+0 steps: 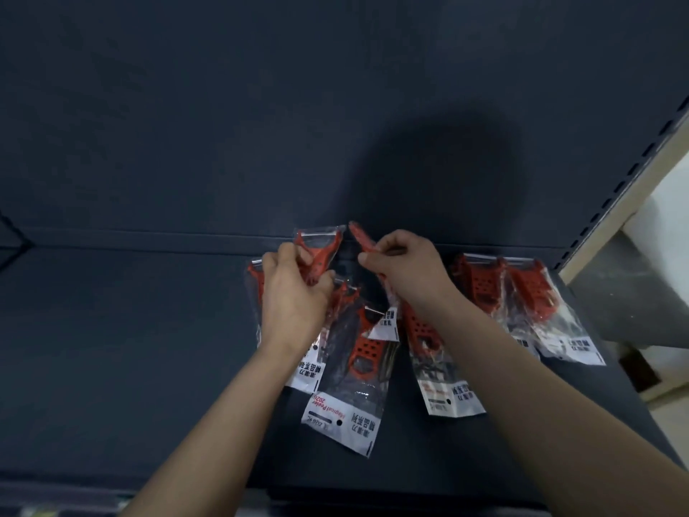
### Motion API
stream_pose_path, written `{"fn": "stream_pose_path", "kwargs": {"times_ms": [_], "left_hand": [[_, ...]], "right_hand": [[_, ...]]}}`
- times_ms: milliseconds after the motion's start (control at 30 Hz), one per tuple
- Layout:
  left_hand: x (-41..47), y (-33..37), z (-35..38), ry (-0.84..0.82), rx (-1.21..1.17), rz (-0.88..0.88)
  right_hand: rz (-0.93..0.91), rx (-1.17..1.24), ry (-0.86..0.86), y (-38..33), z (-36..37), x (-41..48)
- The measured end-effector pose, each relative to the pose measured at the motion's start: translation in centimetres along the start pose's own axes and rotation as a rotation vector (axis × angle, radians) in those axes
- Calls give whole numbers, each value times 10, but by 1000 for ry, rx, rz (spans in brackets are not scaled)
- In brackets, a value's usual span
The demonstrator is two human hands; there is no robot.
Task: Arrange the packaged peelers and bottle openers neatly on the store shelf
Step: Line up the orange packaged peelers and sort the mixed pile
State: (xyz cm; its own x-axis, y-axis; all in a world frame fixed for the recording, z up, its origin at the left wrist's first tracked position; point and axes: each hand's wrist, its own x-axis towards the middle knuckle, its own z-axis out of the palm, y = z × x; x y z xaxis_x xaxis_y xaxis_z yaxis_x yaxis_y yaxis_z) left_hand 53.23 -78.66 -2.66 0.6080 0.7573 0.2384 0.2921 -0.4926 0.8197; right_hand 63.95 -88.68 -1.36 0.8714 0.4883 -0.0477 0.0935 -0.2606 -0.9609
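on the dark metal shelf (pixel 149 348), the left hand (pixel 294 292) grips a clear-bagged red peeler (pixel 317 251), the right hand (pixel 402 270) pinches another red pack (pixel 363 236); mid-sorting, likely next: lay both flat, aligned.

red peelers (pixel 367 348), dark blue-grey shelf (pixel 149 348)

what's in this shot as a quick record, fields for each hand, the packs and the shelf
left hand: grips a peeler pack, blade end toward the back
right hand: pinches a red packaged tool; type unclear
middle packs: overlapping and skewed, lying under both arms
right pair: two packs side by side, roughly parallel
shelf: dark and flat; packs lie toward its right end
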Motion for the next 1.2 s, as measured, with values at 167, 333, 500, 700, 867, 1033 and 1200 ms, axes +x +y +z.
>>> {"fn": "stream_pose_path", "kwargs": {"times_ms": [167,333,500,700,867,1033,1200], "left_hand": [[-2,24,20,-63,-74,44],[-16,58,59,-215,-147,52],[-38,80,101,-280,-117,99],[-57,90,139,-322,-68,180],[-62,90,156,-313,-7,185],[-59,84,166,-301,138,176],[-59,80,164,-392,99,140]], "right_hand": [[24,-71,133,0,-34,-7],[22,-222,280,13,-88,-17],[18,-403,520,38,-139,-24],[69,-468,578,65,-172,-18],[77,-497,522,78,-169,-8],[61,-557,389,88,-165,-4],[28,-517,360,89,-164,-3]]}}
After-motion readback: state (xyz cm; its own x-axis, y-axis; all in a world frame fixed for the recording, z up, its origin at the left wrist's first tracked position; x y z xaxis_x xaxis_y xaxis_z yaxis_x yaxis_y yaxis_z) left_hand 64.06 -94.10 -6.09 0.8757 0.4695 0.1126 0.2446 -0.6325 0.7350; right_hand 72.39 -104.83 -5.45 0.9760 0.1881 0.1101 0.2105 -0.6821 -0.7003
